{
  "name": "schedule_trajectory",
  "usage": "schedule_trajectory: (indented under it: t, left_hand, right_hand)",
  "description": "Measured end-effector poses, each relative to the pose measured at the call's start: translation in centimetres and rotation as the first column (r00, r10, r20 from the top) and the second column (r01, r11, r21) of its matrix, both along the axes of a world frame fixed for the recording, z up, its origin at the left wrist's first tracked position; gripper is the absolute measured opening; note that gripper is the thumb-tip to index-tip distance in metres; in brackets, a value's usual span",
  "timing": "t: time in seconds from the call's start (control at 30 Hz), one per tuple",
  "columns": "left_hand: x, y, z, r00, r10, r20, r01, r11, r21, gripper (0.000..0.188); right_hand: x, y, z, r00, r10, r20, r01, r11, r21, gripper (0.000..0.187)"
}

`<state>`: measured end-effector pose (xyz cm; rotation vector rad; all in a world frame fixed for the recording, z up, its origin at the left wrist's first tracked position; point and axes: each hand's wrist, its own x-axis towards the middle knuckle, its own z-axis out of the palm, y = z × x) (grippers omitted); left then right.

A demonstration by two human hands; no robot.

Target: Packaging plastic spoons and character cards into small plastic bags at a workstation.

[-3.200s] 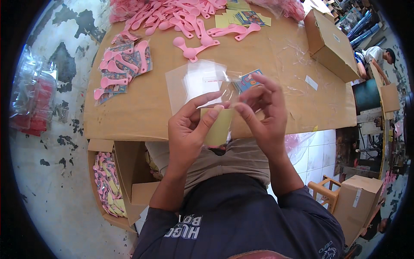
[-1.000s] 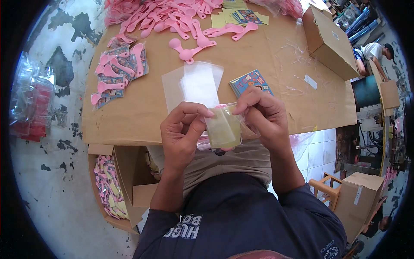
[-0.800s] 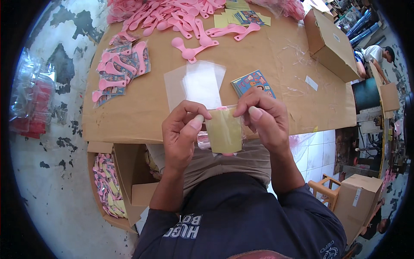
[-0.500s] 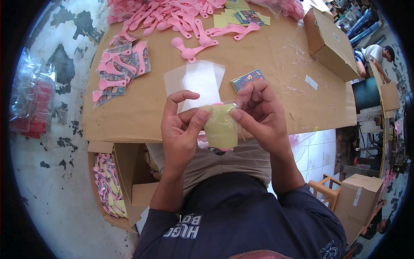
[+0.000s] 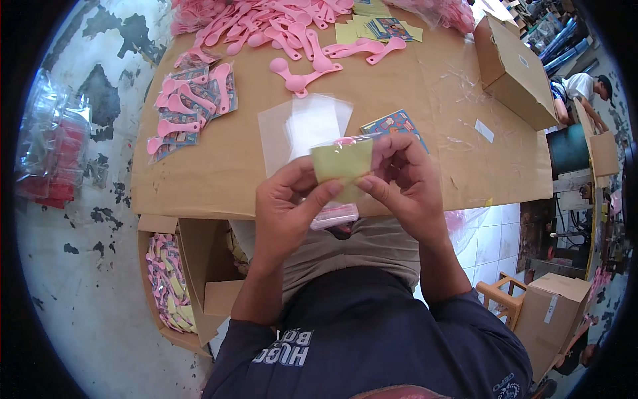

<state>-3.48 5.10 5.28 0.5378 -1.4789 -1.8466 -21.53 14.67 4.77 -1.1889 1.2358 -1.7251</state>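
My left hand and my right hand pinch the lower edge of a small clear plastic packet with a yellow-green card in it. It is held above the table's near edge. A bit of pink shows at the packet's top; the rest of what is inside is hidden behind the card. Just beyond the packet lies a fanned stack of clear plastic bags. Past my right hand rests a stack of blue printed cards. Below the packet, over my lap, a pinkish object is partly hidden.
A heap of pink measuring spoons covers the far side of the brown table. Packed spoons with cards lie at the left. A cardboard box stands far right; an open carton of packets sits below left. Another person is far right.
The packet has moved up slightly and tilted, its lower part now folded up between my thumbs. Both thumbs have come closer together at its lower edge.
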Motion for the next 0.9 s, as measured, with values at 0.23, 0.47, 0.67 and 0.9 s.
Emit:
schedule_trajectory:
  t: [0.23,0.47,0.67,0.9]
  left_hand:
    - [3.3,-5.5,-0.3,0.807,0.587,-0.06,-0.495,0.618,-0.611,0.035]
    - [6.6,-8.1,-1.3,0.579,0.79,0.203,-0.212,0.386,-0.898,0.038]
    - [3.4,-5.4,-1.9,0.567,0.642,0.516,-0.146,0.694,-0.704,0.033]
    - [2.3,-5.3,-2.9,0.612,0.587,0.53,-0.013,0.678,-0.735,0.028]
  right_hand:
    - [-2.0,0.8,-0.5,0.962,-0.215,-0.167,0.236,0.965,0.118,0.012]
    - [-4.5,0.6,0.5,0.597,-0.362,-0.716,0.625,0.77,0.132,0.029]
    - [-5.0,0.4,-1.0,0.517,-0.301,-0.801,0.701,0.686,0.195,0.043]
    - [-5.9,0.2,-1.1,0.594,-0.347,-0.726,0.664,0.721,0.198,0.033]
